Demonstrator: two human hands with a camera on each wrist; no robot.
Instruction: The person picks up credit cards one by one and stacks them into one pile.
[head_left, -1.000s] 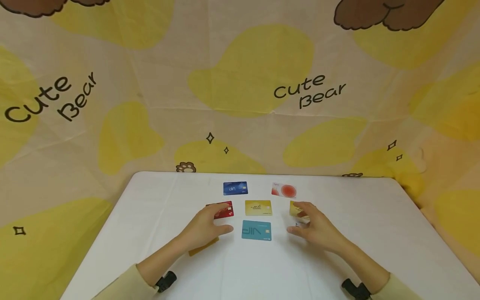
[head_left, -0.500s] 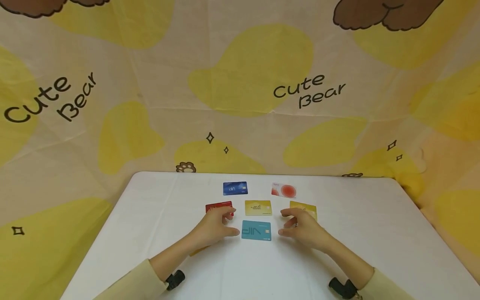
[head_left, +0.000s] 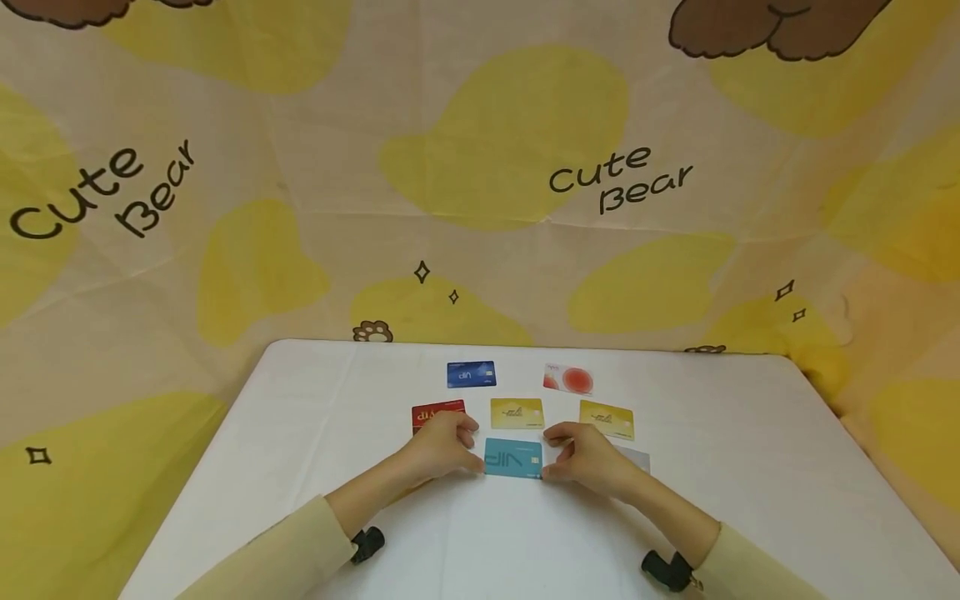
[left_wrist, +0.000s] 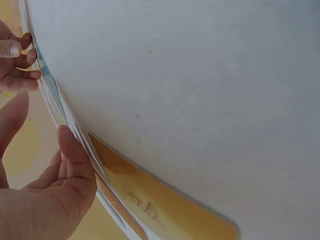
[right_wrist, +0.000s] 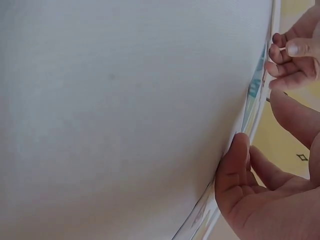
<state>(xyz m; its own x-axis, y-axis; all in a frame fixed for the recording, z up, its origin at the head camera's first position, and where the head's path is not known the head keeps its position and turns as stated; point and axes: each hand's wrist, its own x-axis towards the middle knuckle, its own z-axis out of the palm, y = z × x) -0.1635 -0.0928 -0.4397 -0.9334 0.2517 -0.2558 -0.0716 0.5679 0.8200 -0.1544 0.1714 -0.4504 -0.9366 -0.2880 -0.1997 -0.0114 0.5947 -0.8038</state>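
A teal card [head_left: 513, 458] marked VIP lies flat on the white table, between my two hands. My left hand [head_left: 441, 447] is at its left side, with the thumb tip right at the lower left corner. My right hand [head_left: 592, 460] mirrors it on the right, thumb tip at the lower right corner. Both hands have fingers bent loosely, thumb and forefinger apart. Part of a red card [head_left: 429, 410] is hidden behind my left hand, and a gold card [left_wrist: 160, 195] lies under that wrist. A grey card [head_left: 636, 458] shows partly behind my right hand.
Beyond the teal card lie a yellow card [head_left: 517, 413] and, to its right, another yellow card [head_left: 607, 419]. Farther back are a blue card [head_left: 471, 374] and a white card with a red circle [head_left: 568, 379]. A patterned cloth [head_left: 480, 167] hangs behind the table.
Both hands have moved inward, from either side, to the edges of the teal card. The right yellow card and the grey card have come into fuller view. The cards stay in place.
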